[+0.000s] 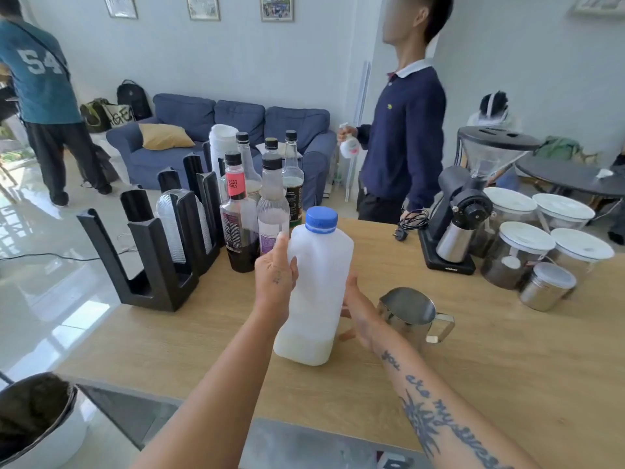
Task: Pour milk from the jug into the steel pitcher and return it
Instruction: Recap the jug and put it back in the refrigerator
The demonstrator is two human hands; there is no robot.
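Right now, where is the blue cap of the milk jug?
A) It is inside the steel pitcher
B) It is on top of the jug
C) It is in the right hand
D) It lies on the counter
B: the blue cap sits on the neck of the milk jug, which the left hand grips while the right hand rests against its other side.
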